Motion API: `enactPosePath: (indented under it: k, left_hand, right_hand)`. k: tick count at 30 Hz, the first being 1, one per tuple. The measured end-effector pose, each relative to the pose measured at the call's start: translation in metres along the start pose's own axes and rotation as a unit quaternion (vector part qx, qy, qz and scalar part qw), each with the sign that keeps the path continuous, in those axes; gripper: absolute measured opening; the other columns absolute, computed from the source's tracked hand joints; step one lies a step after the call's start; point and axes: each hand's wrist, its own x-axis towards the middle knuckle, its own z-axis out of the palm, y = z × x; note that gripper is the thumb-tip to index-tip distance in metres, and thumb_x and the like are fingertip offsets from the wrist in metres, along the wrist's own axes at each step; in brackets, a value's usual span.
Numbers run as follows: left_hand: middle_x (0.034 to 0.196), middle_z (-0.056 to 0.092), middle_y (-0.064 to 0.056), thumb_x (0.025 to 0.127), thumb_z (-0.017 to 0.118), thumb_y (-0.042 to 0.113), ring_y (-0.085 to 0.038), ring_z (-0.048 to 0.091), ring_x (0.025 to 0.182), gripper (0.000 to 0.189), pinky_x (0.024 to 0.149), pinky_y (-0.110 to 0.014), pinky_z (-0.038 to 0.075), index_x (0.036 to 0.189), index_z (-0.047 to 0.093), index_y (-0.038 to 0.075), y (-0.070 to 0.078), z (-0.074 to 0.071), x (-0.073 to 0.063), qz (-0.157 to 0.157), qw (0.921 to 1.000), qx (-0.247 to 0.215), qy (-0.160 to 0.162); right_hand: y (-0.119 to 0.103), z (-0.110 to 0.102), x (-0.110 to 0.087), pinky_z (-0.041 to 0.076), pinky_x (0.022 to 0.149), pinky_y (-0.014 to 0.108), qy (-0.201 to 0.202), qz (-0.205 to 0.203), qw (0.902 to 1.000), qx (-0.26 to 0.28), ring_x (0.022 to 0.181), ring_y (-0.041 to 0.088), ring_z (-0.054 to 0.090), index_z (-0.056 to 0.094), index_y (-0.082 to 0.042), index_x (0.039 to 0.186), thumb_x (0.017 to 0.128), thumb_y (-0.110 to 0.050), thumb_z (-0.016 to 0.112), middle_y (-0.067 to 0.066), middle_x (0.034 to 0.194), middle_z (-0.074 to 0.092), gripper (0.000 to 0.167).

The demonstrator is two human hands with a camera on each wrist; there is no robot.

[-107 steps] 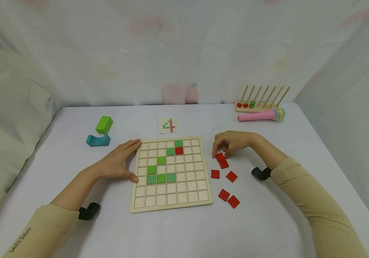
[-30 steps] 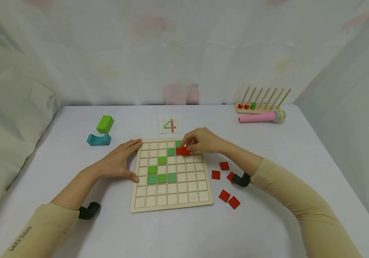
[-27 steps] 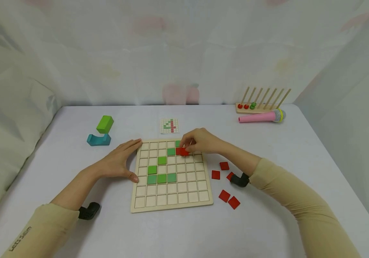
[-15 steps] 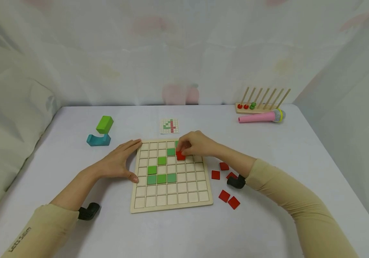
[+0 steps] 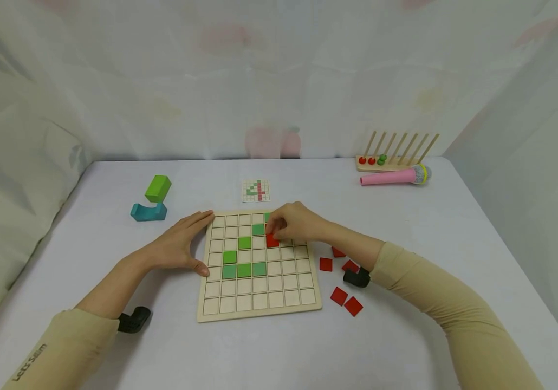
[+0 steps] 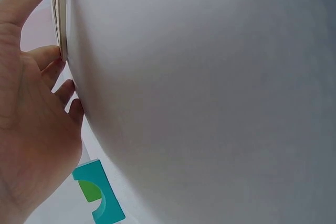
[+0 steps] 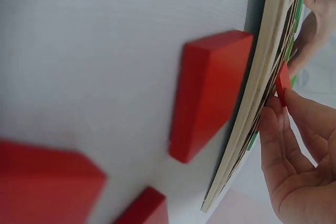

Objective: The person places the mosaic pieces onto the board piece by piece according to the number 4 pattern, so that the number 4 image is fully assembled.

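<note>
A wooden grid board point(image 5: 259, 300) bears several green tiles point(image 5: 244, 270) in a diagonal and a short row. My right hand point(image 5: 294, 222) pinches a red tile point(image 5: 272, 240) between thumb and fingers, low over a cell in the third row. In the right wrist view that red tile point(image 7: 283, 83) stands tilted against the board. An earlier-placed red tile just above it is mostly covered by my fingers. My left hand point(image 5: 176, 244) rests along the board's left edge, thumb and fingers spread; in the left wrist view its fingers touch the board's side point(image 6: 63, 19).
Several loose red tiles point(image 5: 339, 296) lie right of the board, some partly under my right forearm. A small pattern card point(image 5: 255, 190) lies behind it. A green block point(image 5: 158, 188) and teal arch point(image 5: 149, 212) sit left; a pink microphone point(image 5: 391, 177) and peg rack point(image 5: 381, 167) stand back right.
My right hand has gone from the loose tiles to the board with a red tile, then shifted slightly left and nearer, lowering it toward the third row. My left hand has stayed put.
</note>
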Motion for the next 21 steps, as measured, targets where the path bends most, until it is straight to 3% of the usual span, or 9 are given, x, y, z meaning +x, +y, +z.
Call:
enactPosePath:
  k: [21]
  left_hand:
    - [0.166, 0.019, -0.014, 0.054, 0.086, 0.066, -0.044, 0.016, 0.152, 0.135, 0.118, -0.068, 0.022, 0.158, 0.022, 0.008, 0.0003, -0.0006, 0.0003, -0.003, 1.0000, -0.001, -0.003]
  right_hand:
    - [0.0015, 0.0013, -0.0003, 0.051, 0.075, 0.019, 0.002, -0.009, 0.9997, -0.023, 0.079, 0.006, 0.062, 0.076, -0.014, 0.097, 0.087, -0.010, 0.072, -0.001, 0.087, 0.074, 0.012]
